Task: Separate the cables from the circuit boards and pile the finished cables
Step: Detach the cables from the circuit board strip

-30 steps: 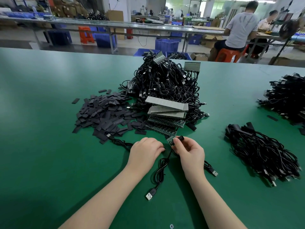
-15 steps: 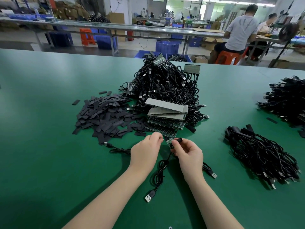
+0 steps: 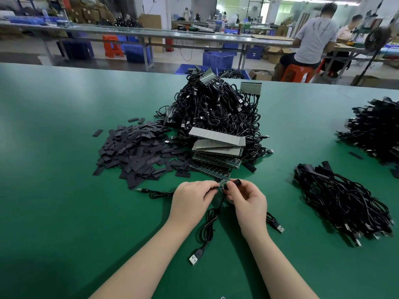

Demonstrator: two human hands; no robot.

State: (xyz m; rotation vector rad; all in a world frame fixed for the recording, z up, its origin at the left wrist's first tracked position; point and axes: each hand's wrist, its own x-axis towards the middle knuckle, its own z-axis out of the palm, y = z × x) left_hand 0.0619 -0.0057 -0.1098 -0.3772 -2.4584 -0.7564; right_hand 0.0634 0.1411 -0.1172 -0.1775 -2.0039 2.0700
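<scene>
Fingers of the left hand (image 3: 190, 197) pinch a circuit board (image 3: 222, 182) at mid-frame, while the right hand (image 3: 248, 199) pinches its USB cable (image 3: 208, 225); separation seems under way. Next comes a clean pull apart, then the finished cable pile (image 3: 343, 203) at right. Green desk (image 3: 54, 212); workshop benches and seated workers behind.

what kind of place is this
Most likely an electronics assembly workshop: a long green workbench holds a heap of black USB cables, stacked circuit boards lie before it, and more workers sit at benches behind.
</scene>
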